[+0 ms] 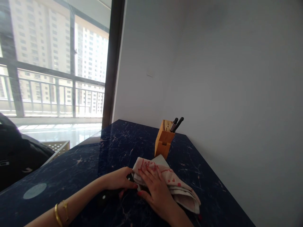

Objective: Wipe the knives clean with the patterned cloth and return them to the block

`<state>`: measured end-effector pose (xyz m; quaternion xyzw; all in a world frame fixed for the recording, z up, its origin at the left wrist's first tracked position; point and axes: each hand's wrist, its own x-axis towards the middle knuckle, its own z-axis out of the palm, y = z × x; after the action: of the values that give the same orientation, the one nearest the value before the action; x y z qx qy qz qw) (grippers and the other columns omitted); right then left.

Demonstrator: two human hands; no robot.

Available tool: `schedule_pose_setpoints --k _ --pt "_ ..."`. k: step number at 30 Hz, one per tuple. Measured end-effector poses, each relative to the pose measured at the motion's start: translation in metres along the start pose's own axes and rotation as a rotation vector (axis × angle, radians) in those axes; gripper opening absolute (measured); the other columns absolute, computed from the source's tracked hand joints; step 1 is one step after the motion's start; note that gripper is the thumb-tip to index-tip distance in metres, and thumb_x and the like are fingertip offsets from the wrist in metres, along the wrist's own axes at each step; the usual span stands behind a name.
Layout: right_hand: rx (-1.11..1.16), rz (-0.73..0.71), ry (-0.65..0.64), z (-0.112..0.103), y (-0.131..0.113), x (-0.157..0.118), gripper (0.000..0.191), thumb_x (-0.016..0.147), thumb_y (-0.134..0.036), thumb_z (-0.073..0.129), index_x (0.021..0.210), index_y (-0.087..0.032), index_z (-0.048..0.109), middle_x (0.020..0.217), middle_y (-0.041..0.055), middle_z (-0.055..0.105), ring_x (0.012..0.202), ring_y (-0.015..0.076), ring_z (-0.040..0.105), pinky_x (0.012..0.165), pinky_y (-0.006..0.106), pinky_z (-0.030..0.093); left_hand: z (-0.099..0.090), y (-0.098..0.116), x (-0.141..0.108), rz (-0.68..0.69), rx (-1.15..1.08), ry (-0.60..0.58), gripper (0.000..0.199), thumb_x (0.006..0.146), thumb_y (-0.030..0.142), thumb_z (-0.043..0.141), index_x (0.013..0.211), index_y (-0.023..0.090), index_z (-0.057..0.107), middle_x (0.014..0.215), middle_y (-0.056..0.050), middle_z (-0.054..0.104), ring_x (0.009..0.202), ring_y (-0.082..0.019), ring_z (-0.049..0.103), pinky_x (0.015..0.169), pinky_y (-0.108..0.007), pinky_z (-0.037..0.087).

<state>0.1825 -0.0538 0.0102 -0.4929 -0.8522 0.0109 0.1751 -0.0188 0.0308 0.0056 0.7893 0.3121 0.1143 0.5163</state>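
Observation:
My left hand point(123, 179) is closed round the black riveted handle point(104, 197) of a broad-bladed kitchen knife, which looks like a cleaver. A grey corner of its blade point(161, 160) shows beyond a folded pink and white towel point(176, 178) with red markings; the towel hides the rest. On top of the towel lies my right hand point(155, 187), its fingers extended along the cloth and its thumb at the near edge, holding the towel against the blade. Just past the blade stands a wooden knife block point(163, 140) with two black-handled tools point(177, 124) in it.
The dark blue marbled table point(125, 138) narrows toward a grey wall point(224, 78) at the back and right. A pale round patch point(35, 191) shows at the table's left. Beyond that side are a black bag-like object point(21, 154) and large windows point(47, 63).

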Motion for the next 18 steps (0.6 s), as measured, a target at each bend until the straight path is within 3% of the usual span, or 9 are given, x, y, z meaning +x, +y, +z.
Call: schedule_pose_setpoints --k 2,8,14,18 --pt "-0.004 -0.006 0.005 0.001 -0.002 0.001 0.054 0.086 -0.045 0.038 0.135 -0.034 0.017 0.137 -0.0025 0.033 0.128 0.0181 0.022 0.106 0.045 0.009 0.0 0.0 0.0 0.002 0.002 0.003 0.034 0.068 0.041 0.06 0.089 0.014 0.058 0.058 0.001 0.06 0.042 -0.012 0.054 0.037 -0.019 0.041" --pt "-0.026 0.181 0.084 0.002 0.012 -0.001 0.056 0.085 -0.049 0.037 0.135 -0.035 0.014 0.14 -0.002 0.028 0.129 0.0211 0.017 0.104 0.051 0.007 0.001 0.0 0.0 -0.01 0.007 0.002 0.033 0.068 0.042 0.06 0.088 0.015 0.057 0.056 0.002 0.059 0.041 -0.012 0.053 0.036 -0.018 0.04" --pt "-0.026 0.003 0.021 -0.002 0.002 0.001 0.053 0.087 -0.04 0.039 0.135 -0.035 0.017 0.138 -0.0024 0.032 0.129 0.0182 0.02 0.105 0.047 0.006 0.001 -0.002 0.001 0.027 0.02 0.014 0.031 0.068 0.039 0.061 0.089 0.016 0.059 0.059 0.002 0.06 0.04 -0.011 0.054 0.037 -0.018 0.041" --pt "-0.115 0.183 0.153 0.002 0.024 0.002 0.052 0.087 -0.046 0.035 0.135 -0.033 0.018 0.139 0.0 0.03 0.128 0.02 0.021 0.103 0.049 0.011 0.001 -0.001 0.001 -0.032 -0.01 -0.035 0.035 0.065 0.041 0.063 0.089 0.017 0.059 0.055 0.003 0.059 0.037 -0.011 0.052 0.033 -0.018 0.04"
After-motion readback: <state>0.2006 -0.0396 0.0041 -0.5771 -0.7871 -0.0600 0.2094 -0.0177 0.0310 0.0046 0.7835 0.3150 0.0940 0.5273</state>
